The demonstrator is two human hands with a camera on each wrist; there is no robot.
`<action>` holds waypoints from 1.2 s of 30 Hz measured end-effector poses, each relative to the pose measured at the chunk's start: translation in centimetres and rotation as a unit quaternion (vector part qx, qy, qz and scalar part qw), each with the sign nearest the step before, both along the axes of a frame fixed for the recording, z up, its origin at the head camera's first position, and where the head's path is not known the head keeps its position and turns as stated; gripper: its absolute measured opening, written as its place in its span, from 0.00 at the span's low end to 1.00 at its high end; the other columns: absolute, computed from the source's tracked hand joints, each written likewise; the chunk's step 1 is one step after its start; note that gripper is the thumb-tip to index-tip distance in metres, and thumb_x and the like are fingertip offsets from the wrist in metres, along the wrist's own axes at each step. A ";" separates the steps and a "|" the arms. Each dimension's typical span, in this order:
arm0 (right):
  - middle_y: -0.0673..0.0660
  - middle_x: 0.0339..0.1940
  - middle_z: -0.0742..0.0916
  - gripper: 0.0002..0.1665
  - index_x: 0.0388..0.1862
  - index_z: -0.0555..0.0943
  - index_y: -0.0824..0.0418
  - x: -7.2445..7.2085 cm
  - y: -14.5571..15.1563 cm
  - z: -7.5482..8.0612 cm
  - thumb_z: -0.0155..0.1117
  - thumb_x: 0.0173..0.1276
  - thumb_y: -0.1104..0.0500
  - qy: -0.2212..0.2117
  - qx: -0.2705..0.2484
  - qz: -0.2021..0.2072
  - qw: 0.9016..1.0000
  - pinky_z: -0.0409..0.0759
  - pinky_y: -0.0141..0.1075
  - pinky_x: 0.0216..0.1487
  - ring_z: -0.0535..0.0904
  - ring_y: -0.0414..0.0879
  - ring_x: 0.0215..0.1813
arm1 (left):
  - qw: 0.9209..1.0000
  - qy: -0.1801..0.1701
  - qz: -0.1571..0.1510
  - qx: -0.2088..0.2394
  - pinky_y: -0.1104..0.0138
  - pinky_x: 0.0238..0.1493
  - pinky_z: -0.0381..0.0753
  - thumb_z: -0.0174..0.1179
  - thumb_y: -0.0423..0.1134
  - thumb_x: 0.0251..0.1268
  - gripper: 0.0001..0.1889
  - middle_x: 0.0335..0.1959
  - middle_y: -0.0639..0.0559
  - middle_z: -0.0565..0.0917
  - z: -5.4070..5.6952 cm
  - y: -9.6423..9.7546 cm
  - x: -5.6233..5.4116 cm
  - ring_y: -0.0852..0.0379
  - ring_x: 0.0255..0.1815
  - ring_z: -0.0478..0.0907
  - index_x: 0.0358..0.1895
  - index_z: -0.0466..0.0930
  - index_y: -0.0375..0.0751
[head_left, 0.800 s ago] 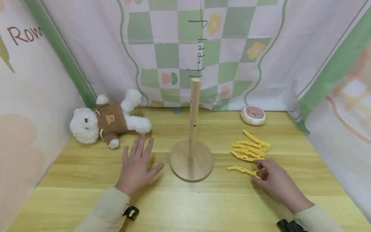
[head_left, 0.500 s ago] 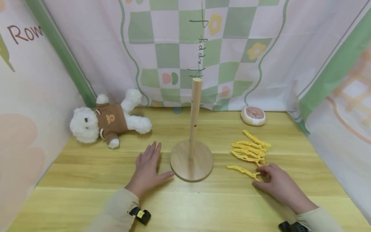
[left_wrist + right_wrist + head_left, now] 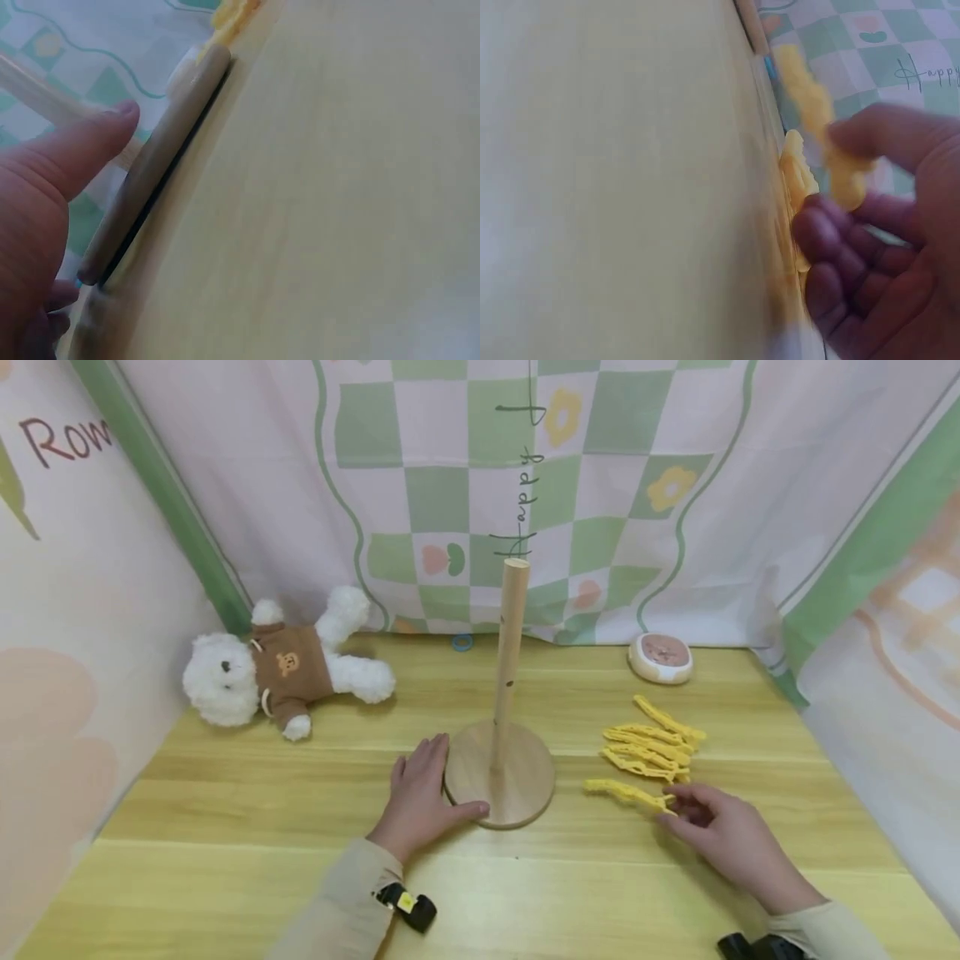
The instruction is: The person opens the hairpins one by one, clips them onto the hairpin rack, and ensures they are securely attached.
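A round wooden base carries an upright wooden pole with small dark holes along it. My left hand lies along the base's left edge, fingers straight, with the thumb reaching over its front rim. In the left wrist view that thumb stands above the base's edge. To the right, my right hand pinches the forked end of a long, knobbly yellow branch-shaped piece between thumb and fingers. The right wrist view shows this piece raised, slightly blurred. Several similar yellow pieces lie just behind it.
A white plush bear in a brown top lies at the back left. At the back right sits a round white-and-pink device, and a blue ring lies near the curtain. Patterned cloth walls enclose the table.
My left hand has moved right from beside the bear to the base's edge. The right hand has taken the nearest yellow piece by its forked end and lifted it slightly.
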State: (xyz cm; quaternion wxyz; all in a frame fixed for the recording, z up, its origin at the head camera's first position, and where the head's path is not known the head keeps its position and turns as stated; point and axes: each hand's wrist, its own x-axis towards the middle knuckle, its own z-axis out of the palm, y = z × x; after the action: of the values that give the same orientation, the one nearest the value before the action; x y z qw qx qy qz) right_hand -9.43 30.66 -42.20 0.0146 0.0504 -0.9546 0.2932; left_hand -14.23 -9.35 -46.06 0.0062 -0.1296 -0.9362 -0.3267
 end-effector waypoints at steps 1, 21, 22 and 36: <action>0.50 0.37 0.88 0.24 0.52 0.84 0.66 0.0 -0.1 0.0 0.75 0.64 0.51 0.020 -0.006 0.003 1.000 0.80 0.30 0.33 0.80 0.34 0.34 | 1.000 0.002 0.002 0.001 0.41 0.76 0.37 0.70 0.73 0.44 0.65 0.79 0.41 0.58 -0.1 0.2 -0.1 0.42 0.81 0.49 0.80 0.52 0.38; 0.44 0.29 0.87 0.15 0.40 0.87 0.59 -1.8 -5.4 0.1 0.78 0.60 0.51 0.034 -0.042 0.069 0.996 0.81 0.31 0.30 0.81 0.34 0.30 | 0.999 0.004 0.003 -0.036 0.38 0.74 0.39 0.74 0.70 0.42 0.61 0.77 0.44 0.65 0.3 0.9 -0.4 0.42 0.79 0.55 0.77 0.60 0.38; 0.44 0.29 0.87 0.15 0.39 0.87 0.59 -1.9 -5.6 0.0 0.78 0.60 0.51 0.035 -0.040 0.070 0.996 0.80 0.31 0.30 0.81 0.34 0.29 | 0.999 0.005 0.002 -0.037 0.37 0.74 0.39 0.73 0.70 0.43 0.61 0.76 0.44 0.65 0.3 0.9 -0.4 0.42 0.79 0.55 0.77 0.60 0.38; 0.44 0.29 0.87 0.14 0.40 0.87 0.59 -3.1 -8.8 -0.1 0.77 0.60 0.51 0.028 -0.046 0.057 0.997 0.80 0.31 0.33 0.81 0.36 0.31 | 0.999 0.009 0.000 -0.034 0.37 0.74 0.40 0.73 0.70 0.44 0.60 0.76 0.43 0.65 0.5 0.9 -0.2 0.42 0.78 0.56 0.77 0.60 0.38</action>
State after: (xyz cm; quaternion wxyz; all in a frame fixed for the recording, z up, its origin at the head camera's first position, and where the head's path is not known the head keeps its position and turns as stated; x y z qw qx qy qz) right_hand -12.56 21.88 -42.33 0.0266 0.1117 -0.9350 0.3354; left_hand -14.41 -8.45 -45.55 0.0105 -0.1330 -0.9466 -0.2934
